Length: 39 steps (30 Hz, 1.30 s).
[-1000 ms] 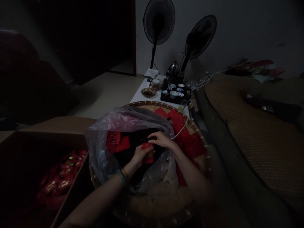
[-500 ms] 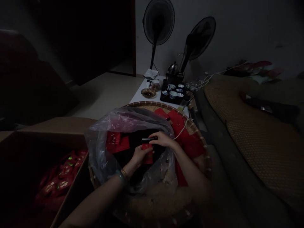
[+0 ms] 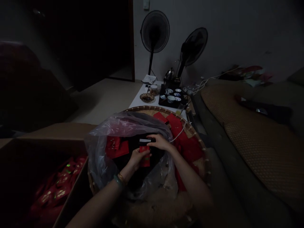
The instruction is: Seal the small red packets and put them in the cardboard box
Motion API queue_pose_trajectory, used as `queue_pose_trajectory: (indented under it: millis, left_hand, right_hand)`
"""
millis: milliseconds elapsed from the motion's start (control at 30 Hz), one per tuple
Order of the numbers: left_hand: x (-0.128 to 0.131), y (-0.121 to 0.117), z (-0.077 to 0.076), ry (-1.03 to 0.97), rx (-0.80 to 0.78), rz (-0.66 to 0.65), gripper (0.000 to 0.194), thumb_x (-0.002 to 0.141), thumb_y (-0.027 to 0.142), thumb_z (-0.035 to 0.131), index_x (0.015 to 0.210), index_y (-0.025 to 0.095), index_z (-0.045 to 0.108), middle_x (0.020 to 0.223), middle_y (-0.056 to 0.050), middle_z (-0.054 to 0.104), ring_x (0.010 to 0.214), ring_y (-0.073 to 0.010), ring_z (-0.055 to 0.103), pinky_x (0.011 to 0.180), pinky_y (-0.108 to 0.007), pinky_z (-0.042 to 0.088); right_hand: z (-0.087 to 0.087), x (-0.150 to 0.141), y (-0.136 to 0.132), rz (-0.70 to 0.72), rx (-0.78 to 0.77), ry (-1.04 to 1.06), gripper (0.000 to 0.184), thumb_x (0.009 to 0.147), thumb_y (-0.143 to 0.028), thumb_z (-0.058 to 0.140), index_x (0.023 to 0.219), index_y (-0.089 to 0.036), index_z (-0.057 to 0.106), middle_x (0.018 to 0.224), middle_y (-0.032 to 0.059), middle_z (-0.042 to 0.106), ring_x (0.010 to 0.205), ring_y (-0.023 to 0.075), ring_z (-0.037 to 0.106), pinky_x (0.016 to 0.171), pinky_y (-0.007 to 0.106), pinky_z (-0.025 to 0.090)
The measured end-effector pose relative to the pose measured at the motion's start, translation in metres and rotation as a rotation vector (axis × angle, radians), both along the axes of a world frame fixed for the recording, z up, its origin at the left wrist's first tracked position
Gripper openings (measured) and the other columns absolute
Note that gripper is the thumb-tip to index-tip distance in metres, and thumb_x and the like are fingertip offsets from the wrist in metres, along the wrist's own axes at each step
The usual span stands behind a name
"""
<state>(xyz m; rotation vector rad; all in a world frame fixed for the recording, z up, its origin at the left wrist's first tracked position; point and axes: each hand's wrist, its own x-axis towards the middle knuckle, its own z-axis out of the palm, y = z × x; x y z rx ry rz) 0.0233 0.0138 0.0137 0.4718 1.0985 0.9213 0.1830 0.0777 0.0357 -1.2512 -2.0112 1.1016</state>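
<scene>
My left hand [image 3: 137, 159] pinches a small red packet [image 3: 144, 161] between thumb and fingers, above the open plastic bag. At the packet's top edge my right hand [image 3: 158, 142] is closed on a small black bar-shaped device [image 3: 142, 144] with a pale strip along it. A white cord [image 3: 180, 135] leads away from near the right wrist. Beneath both hands, the clear plastic bag [image 3: 99, 148] lies open with dark contents that I cannot make out. More red packets [image 3: 117, 148] rest in its left side. The bag sits in a round woven tray [image 3: 206, 161].
Red packets [image 3: 187, 145] lie along the tray's right side. On the left stands a cardboard box [image 3: 71, 199] with many shiny red packets [image 3: 62, 182]. Beyond are a white table [image 3: 137, 100] with a tea set [image 3: 171, 98], two fans [image 3: 155, 31], and a mat-covered seat [image 3: 256, 129] at right.
The camera view has tilted slightly upward. The black device has turned so its pale strip shows wider. Both hands keep their hold at the packet's top.
</scene>
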Motion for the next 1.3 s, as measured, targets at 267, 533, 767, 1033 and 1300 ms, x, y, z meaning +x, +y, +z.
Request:
queue_pose_trajectory:
  millis: [267, 533, 767, 1033, 1300]
  left_hand:
    - [-0.008, -0.007, 0.005, 0.010, -0.003, -0.023, 0.047, 0.037, 0.028, 0.087, 0.076, 0.011, 0.066, 0.080, -0.010, 0.071, 0.060, -0.0186, 0.066, 0.056, -0.027, 0.050]
    - [-0.010, -0.019, 0.011, 0.036, 0.104, -0.102, 0.044, 0.039, 0.033, 0.086, 0.070, 0.011, 0.065, 0.060, -0.004, 0.066, 0.052, -0.0153, 0.062, 0.053, -0.023, 0.043]
    - [-0.017, -0.015, 0.013, -0.035, 0.262, 0.061, 0.043, 0.047, 0.032, 0.083, 0.082, 0.013, 0.069, 0.072, -0.005, 0.070, 0.062, -0.0147, 0.062, 0.063, -0.024, 0.045]
    - [-0.023, -0.012, 0.013, 0.085, 0.302, 0.200, 0.027, 0.054, 0.035, 0.077, 0.069, 0.014, 0.069, 0.059, -0.001, 0.065, 0.053, -0.0122, 0.055, 0.054, -0.022, 0.041]
    - [-0.021, -0.016, 0.014, 0.061, 0.286, 0.157, 0.036, 0.056, 0.047, 0.072, 0.058, 0.013, 0.061, 0.045, 0.003, 0.053, 0.042, -0.0090, 0.044, 0.046, -0.021, 0.033]
  right_hand:
    - [-0.005, -0.006, 0.003, -0.159, 0.284, -0.176, 0.047, 0.073, -0.024, 0.067, 0.117, -0.016, 0.056, 0.119, 0.0113, 0.059, 0.114, 0.0242, 0.052, 0.096, 0.038, 0.038]
    - [0.003, -0.038, -0.037, -0.184, 0.238, -0.077, 0.014, 0.077, -0.035, 0.062, 0.080, -0.022, 0.069, 0.077, 0.0031, 0.065, 0.073, 0.0166, 0.059, 0.069, 0.028, 0.046]
    - [-0.006, -0.038, -0.047, -0.210, 0.093, 0.080, 0.030, 0.078, -0.043, 0.054, 0.062, -0.021, 0.066, 0.067, 0.0030, 0.064, 0.069, 0.0188, 0.060, 0.067, 0.030, 0.046]
    - [-0.012, -0.026, -0.058, -0.246, -0.128, 0.130, 0.032, 0.072, -0.052, 0.056, 0.069, -0.021, 0.064, 0.065, 0.0026, 0.064, 0.055, 0.0173, 0.056, 0.053, 0.030, 0.046]
    - [-0.016, -0.031, -0.069, -0.239, -0.271, 0.202, 0.033, 0.065, -0.051, 0.061, 0.071, -0.018, 0.055, 0.057, -0.0013, 0.057, 0.043, 0.0110, 0.051, 0.033, 0.019, 0.035]
